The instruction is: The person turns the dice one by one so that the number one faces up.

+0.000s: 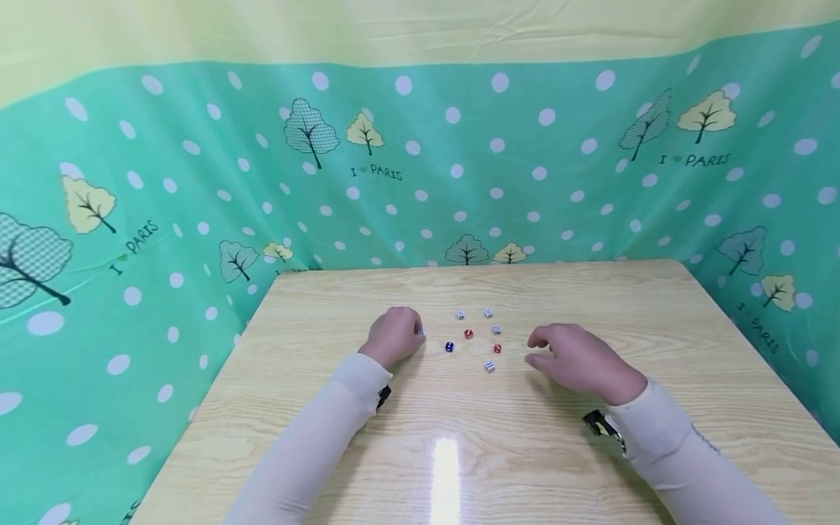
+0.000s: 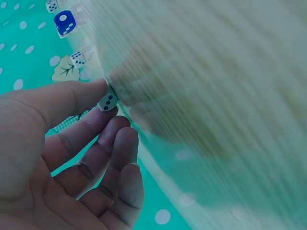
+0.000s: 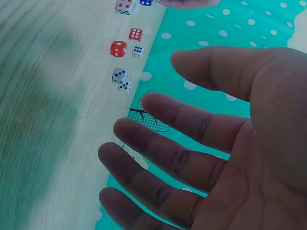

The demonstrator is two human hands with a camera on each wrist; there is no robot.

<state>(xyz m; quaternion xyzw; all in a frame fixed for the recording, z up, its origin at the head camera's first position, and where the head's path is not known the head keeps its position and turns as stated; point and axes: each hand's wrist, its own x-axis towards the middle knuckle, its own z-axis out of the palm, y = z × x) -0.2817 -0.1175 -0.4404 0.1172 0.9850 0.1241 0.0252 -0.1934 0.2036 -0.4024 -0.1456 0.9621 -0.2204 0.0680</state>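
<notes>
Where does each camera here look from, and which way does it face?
Head: worn on the head, facing forward and down at the table, dice and dotted cloth; left hand, right hand and sleeves show.
Left wrist: on that wrist, facing the left hand, which shows pinching a white die.
Right wrist: on that wrist, facing past the right hand, which shows open, toward dice; perhaps some left hand at the top edge.
Shared: both wrist views show the blue die.
</notes>
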